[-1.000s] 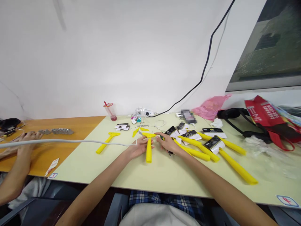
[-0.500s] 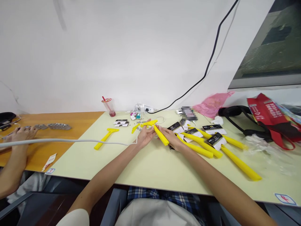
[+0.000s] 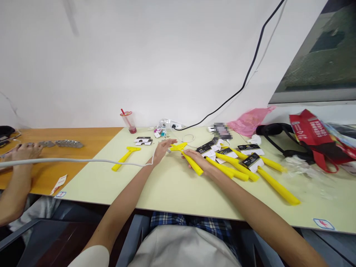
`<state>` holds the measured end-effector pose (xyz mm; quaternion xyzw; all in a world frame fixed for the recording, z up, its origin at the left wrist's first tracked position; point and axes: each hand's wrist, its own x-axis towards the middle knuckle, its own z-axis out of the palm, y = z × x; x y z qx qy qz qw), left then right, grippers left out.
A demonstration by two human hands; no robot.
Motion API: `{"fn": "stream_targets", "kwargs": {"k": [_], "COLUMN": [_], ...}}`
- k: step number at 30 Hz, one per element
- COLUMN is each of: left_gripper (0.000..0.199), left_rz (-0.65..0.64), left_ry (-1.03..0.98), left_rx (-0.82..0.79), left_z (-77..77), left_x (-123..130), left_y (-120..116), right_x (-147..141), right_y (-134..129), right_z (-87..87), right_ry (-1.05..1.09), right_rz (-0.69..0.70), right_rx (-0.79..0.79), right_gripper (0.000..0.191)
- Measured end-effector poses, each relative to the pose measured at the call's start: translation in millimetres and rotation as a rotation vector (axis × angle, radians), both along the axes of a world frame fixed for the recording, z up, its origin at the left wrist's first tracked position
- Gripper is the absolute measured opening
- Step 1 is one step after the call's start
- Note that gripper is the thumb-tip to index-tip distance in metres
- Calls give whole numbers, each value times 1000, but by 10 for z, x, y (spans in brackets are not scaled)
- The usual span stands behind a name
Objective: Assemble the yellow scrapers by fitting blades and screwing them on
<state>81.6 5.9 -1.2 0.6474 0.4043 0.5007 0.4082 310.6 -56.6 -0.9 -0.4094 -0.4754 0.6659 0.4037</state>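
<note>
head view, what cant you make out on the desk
Head view:
- pixelated item at the back: blurred out
- print on the card: too small to read
- coloured pieces by the power strip: too small to name
- right hand's hold on the yellow tool: its fingers hide it
- black object: cut by left edge

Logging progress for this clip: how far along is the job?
Done: the scrapers at right wear cards. In hand: a bare scraper at the right hand. Left: another bare scraper and loose cards, beyond the open left hand.
</note>
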Motion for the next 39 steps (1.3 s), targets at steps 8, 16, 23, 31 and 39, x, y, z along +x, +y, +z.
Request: {"fn": "stream_targets", "kwargs": {"k": [8, 16, 23, 31, 39], "left_gripper": [50, 42, 33, 32, 47], "left_rz": [457, 449, 431, 359, -153], "left_ry": [589, 894, 799, 539, -120], "left_rx": [78, 17, 2, -52, -408], "left_z": [-163, -278, -198, -130, -151], "left_x": [-630, -614, -625, -605, -183], "left_y": [260, 290, 284, 328, 149], "right_x": [12, -1, -21, -5, 69], "right_y": [21, 23, 32, 28, 98], "right_z": [-18, 25, 25, 28, 21], "right_ry": [73, 47, 72, 45, -29], "right_rz": [16, -24, -40, -21, 156], "right_rx": [-41, -116, -131, -126, -120], "right_gripper": [24, 33, 32, 26, 29]}}
